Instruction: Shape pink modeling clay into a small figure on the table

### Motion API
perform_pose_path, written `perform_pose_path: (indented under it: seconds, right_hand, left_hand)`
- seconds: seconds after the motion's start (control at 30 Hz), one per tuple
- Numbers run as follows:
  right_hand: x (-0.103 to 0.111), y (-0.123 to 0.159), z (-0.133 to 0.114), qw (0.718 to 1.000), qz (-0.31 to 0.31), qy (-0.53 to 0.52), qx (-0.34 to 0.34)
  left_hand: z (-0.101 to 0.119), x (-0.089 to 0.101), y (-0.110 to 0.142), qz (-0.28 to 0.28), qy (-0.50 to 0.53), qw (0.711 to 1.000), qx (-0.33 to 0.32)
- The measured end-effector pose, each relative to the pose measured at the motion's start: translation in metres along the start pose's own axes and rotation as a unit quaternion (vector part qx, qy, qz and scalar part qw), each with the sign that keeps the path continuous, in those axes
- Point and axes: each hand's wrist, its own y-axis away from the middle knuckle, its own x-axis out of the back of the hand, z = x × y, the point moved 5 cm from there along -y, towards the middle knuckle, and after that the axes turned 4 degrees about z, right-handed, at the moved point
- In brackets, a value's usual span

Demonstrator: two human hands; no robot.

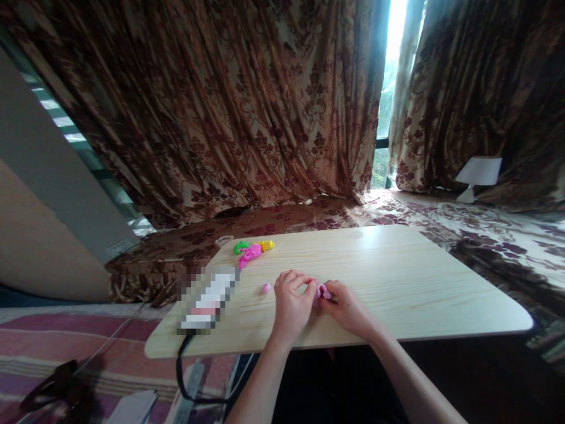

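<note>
Both hands meet over the front middle of the table, fingers pinched around a small pink clay-like piece (324, 291). My left hand (293, 297) grips its left side between thumb and fingertips. On the other side, my right hand (346, 306) is closed on the same piece, whose shape is partly hidden by the fingers. A small pale pink ball (265, 288) rests on the tabletop just left of my left hand, apart from it.
Toward the table's (441, 282) back left lie a green item (241, 247), a bright pink item (251, 254) and a yellow item (266, 245). A blurred-out flat object (209, 297) with a black strap (180, 368) sits at the left. A white lamp (479, 172) stands far right.
</note>
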Motion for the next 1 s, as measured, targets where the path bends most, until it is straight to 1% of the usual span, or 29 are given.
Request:
perform_pose_path:
  seconds: [0.17, 0.43, 0.57, 0.63, 0.7, 0.77, 0.83, 1.0]
  right_hand:
    - [-0.001, 0.0, -0.003, 1.0, -0.005, 0.015, 0.007]
    - [-0.008, -0.001, 0.005, 0.999, -0.011, 0.039, 0.003]
    - [-0.005, -0.001, 0.002, 0.999, -0.008, 0.032, 0.004]
    - [-0.002, 0.0, 0.0, 1.0, -0.006, 0.023, 0.006]
    - [0.003, 0.003, 0.001, 1.0, -0.002, 0.011, 0.006]
    - [0.008, 0.006, 0.003, 1.0, 0.003, -0.005, 0.003]
    - [0.014, 0.009, 0.005, 1.0, 0.007, -0.022, -0.001]
    - [0.018, 0.009, 0.002, 0.998, -0.003, -0.063, -0.006]
  left_hand:
    - [-0.005, 0.002, -0.007, 0.002, 0.0, 1.0, 0.017]
    - [-0.001, 0.002, -0.004, -0.015, 0.017, 0.999, 0.025]
    - [-0.014, 0.016, 0.004, -0.016, 0.031, 0.999, 0.04]
    - [-0.024, 0.022, 0.013, -0.016, 0.032, 0.998, 0.052]
    - [-0.032, 0.025, 0.024, -0.021, 0.029, 0.998, 0.06]
    - [-0.035, 0.022, 0.034, -0.032, 0.027, 0.997, 0.059]
    - [-0.034, 0.015, 0.038, -0.048, 0.03, 0.997, 0.052]
    - [-0.022, -0.007, 0.033, -0.1, 0.041, 0.994, 0.023]
